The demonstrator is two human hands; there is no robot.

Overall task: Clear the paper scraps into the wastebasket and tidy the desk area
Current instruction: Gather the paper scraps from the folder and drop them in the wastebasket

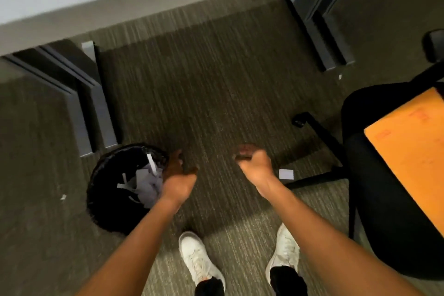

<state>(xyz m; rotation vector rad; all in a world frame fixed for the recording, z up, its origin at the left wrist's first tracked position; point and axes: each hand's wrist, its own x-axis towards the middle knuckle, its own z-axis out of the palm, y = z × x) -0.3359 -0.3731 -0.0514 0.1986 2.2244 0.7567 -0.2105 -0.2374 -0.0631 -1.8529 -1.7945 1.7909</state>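
Standing on carpet (pixel 192 84), looking down. Bin (pixel 105 190) at 8 o'clock, holding paper scraps (pixel 149 182). Left hand (pixel 177 170) just beside bin rim, fingers loosely spread, holding nothing. Right hand (pixel 252 158) curled, contents impossible to tell. Loose scrap (pixel 286 174) at 3 o'clock of right hand; another (pixel 63 197) left of bin. Envelope (pixel 408 151) on chair (pixel 374 199) at 3 o'clock.

Grey-brown striped carpet floor (pixel 204 84). On it: black wastebasket (pixel 101 199) holding paper scraps, left; one white scrap (pixel 286 173) right of centre, tiny scraps at (pixel 63 197) and (pixel 340 76); desk legs (pixel 96 103); office chair base (pixel 319 137); two white sneakers (pixel 197 257).
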